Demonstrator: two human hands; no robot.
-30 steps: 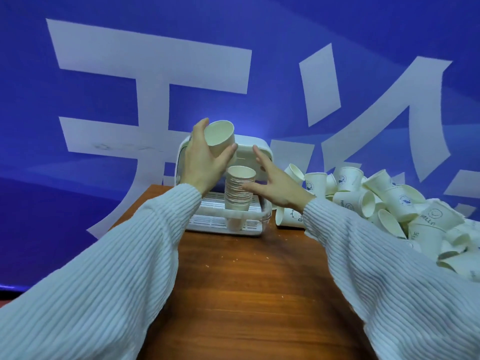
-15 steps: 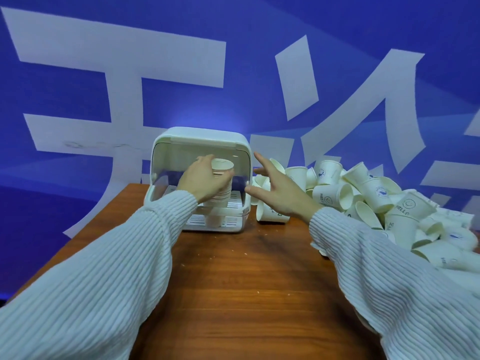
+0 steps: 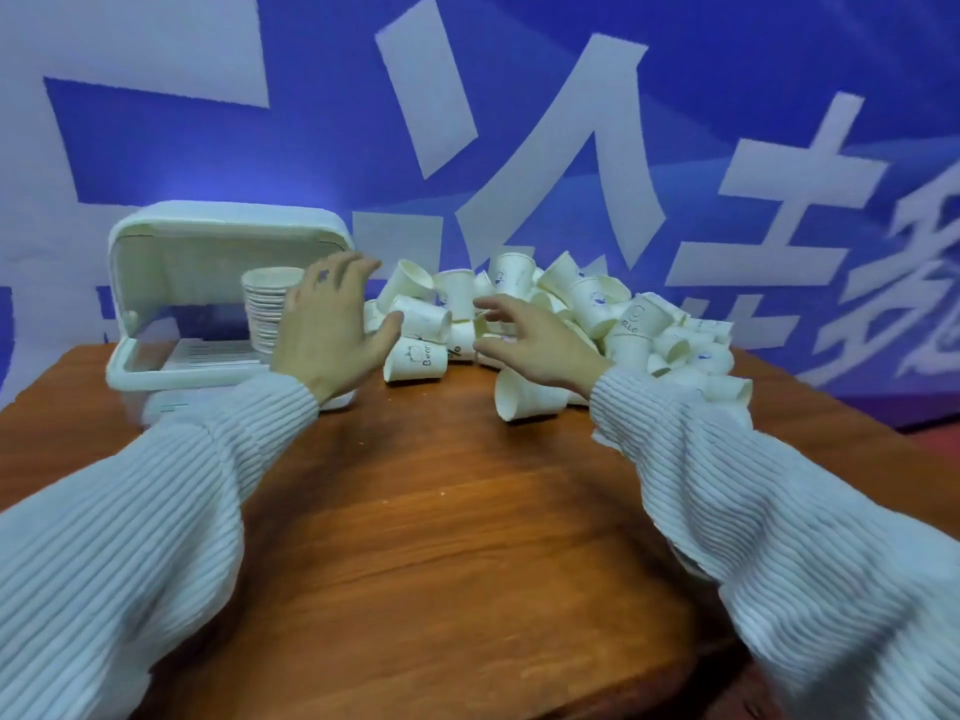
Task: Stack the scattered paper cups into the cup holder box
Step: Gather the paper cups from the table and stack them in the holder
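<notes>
While both hands (image 3: 332,324) hover empty, cup pile (image 3: 571,314) crowds table edge (image 3: 831,407)

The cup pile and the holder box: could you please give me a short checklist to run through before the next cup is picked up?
1. Left hand free: ok, fingers spread and holding nothing.
2. Right hand free: ok, open, reaching at the cup pile.
3. Holder box open at the front: ok.
4. Stack in the box upright, ready for another cup: ok.
5. A loose cup within easy reach: ok, the cup on its side lies just below the right wrist.
6. Room left above the stack under the box top: cannot tell.
</notes>
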